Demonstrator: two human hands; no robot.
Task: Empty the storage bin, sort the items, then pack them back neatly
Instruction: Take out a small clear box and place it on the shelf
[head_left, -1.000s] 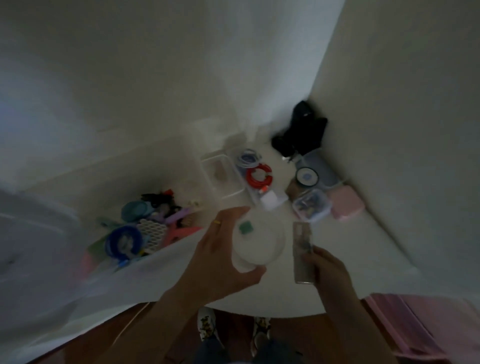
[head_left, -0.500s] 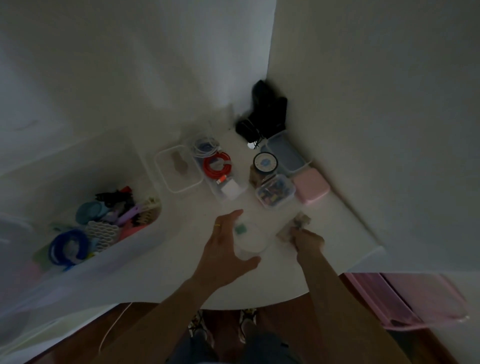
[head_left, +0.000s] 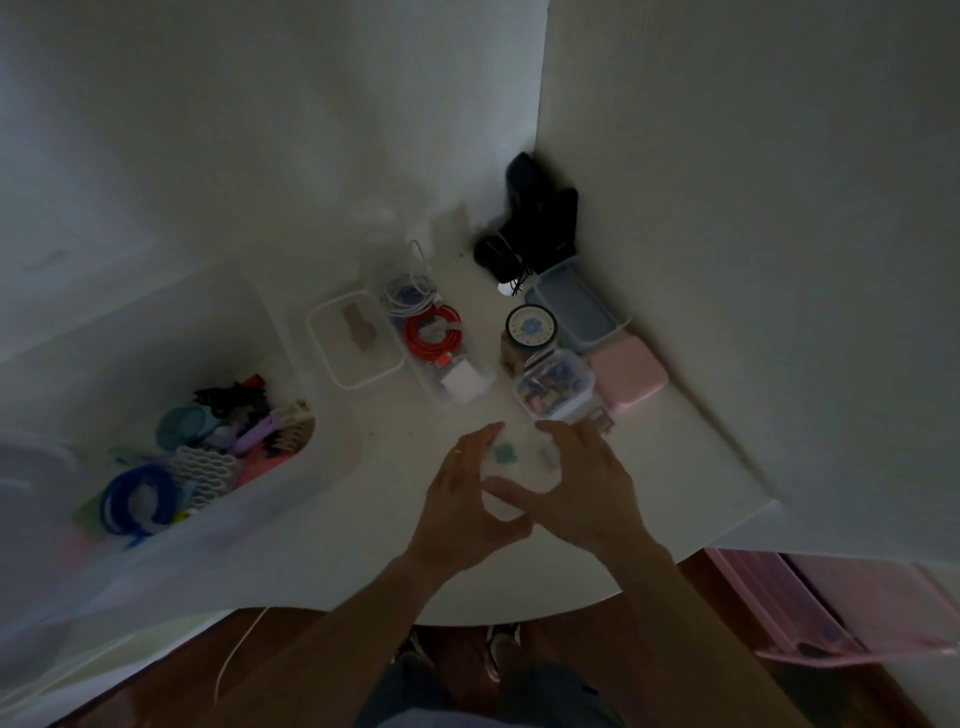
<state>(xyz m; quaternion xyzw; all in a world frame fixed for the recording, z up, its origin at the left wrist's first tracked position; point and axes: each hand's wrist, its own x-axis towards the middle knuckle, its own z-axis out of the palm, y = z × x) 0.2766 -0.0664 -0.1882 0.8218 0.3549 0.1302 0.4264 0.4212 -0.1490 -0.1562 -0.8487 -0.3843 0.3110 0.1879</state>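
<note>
Near the front edge of the white table, a round translucent white container with a small green mark on its top is held between both hands. The left hand is curled round its left side, thumb wrapped under the near edge; the right hand is laid over its right side with fingers spread and bent against it. Just beyond the right fingertips, a small dark card-like item is seen on the table, too blurred to identify.

Behind the hands, a row of smaller containers is set out. A clear rectangular tub with a brownish item inside is placed beside a clear tray in which a white cable coil, an orange cable coil and a white charger block are kept. Further right, a round jar with a dark-rimmed lid is flanked by a clear lidded box of small colourful pieces, a grey-blue box and a pink box. Black objects with cords are piled in the corner.

To the left, the large translucent storage bin is seen holding mixed items: a blue ring, a white wavy piece, purple, pink and teal things.

White walls are met at the corner. Dark wooden floor and a pink drawer unit are visible below the table edge.
</note>
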